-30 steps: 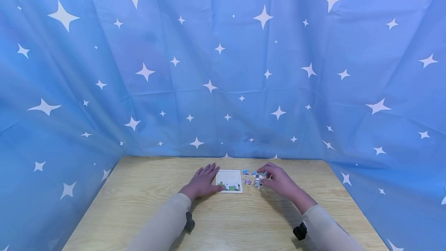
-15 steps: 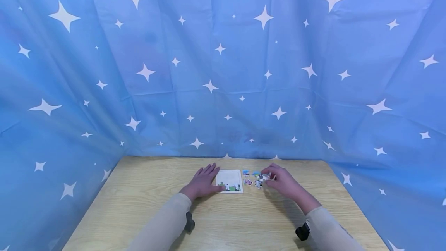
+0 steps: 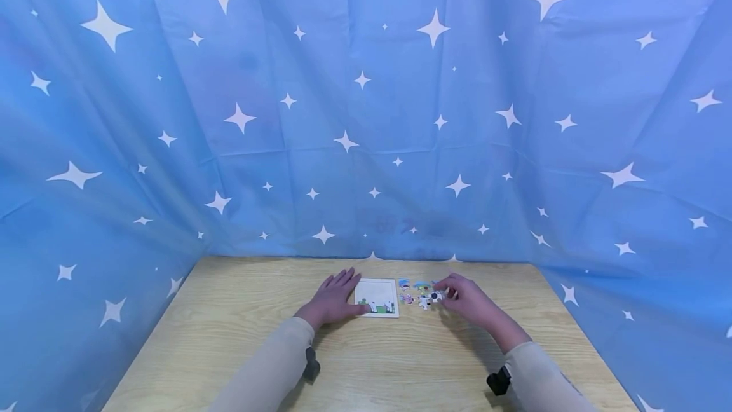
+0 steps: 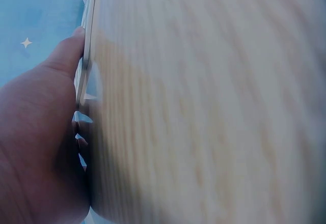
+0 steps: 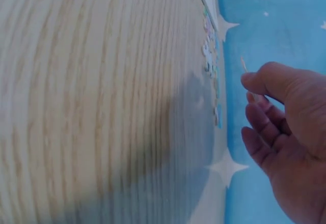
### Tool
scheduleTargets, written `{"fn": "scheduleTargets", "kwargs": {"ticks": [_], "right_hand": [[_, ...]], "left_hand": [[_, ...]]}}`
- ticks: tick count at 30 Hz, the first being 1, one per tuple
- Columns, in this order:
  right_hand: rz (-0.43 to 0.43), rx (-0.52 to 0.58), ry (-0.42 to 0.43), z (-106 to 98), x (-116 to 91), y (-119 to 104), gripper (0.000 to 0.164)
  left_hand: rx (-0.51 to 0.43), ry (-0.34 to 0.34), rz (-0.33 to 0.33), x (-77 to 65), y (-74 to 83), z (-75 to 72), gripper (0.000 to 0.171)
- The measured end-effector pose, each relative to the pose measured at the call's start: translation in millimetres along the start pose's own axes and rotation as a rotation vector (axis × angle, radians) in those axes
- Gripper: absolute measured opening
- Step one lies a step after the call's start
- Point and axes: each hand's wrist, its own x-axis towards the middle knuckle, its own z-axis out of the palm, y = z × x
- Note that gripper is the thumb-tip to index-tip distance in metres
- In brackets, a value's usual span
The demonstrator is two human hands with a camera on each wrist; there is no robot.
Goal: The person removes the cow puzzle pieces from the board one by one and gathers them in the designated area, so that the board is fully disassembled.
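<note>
In the head view, a square puzzle board (image 3: 375, 289) lies on the table, with a strip of green and white picture along its near edge. My left hand (image 3: 333, 301) rests at the board's left side, fingers extended, its thumb on the near left corner. The left wrist view shows that thumb against the board's edge (image 4: 89, 30). Just right of the loose pieces, my right hand (image 3: 470, 301) pinches a black-and-white puzzle piece (image 3: 436, 296) between thumb and fingers. The right wrist view shows this held piece (image 5: 243, 62) edge-on, raised off the table.
Several loose puzzle pieces lie between the board and my right hand, including a pink one (image 3: 408, 299), a white one (image 3: 424, 302) and a blue-green one (image 3: 422, 286). A wooden table (image 3: 366, 361) carries everything. Behind it hangs a blue curtain (image 3: 389, 113) with white stars.
My right hand has shifted a little to the right with the pinched puzzle piece, uncovering more of the loose pieces. The left hand and the board have stayed put.
</note>
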Motion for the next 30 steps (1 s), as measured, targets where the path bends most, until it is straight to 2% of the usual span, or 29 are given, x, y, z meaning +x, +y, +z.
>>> {"fn": "scheduleTargets", "kwargs": {"ticks": [7,16,20,24,30], "right_hand": [[0.041,0.002,-0.007,0.8,-1.0,3.4,0.034],[0.059,0.024,-0.003,2.2,-0.6,14.6,0.033],[0.036,0.023,-0.002,2.9,-0.5,17.3,0.032],[0.012,0.024,-0.007,4.4,-0.5,19.4,0.031],[0.055,0.048,-0.02,8.8,0.0,23.0,0.033]], "left_hand": [[0.015,-0.019,-0.018,-4.5,8.5,-7.9,0.095],[0.013,-0.02,-0.018,-1.9,4.6,-3.3,0.098],[-0.001,-0.018,-0.015,-1.0,1.6,0.0,0.099],[-0.022,-0.006,0.003,-3.5,3.5,-2.9,0.099],[-0.026,-0.006,0.005,-6.1,6.9,-5.3,0.097]]}}
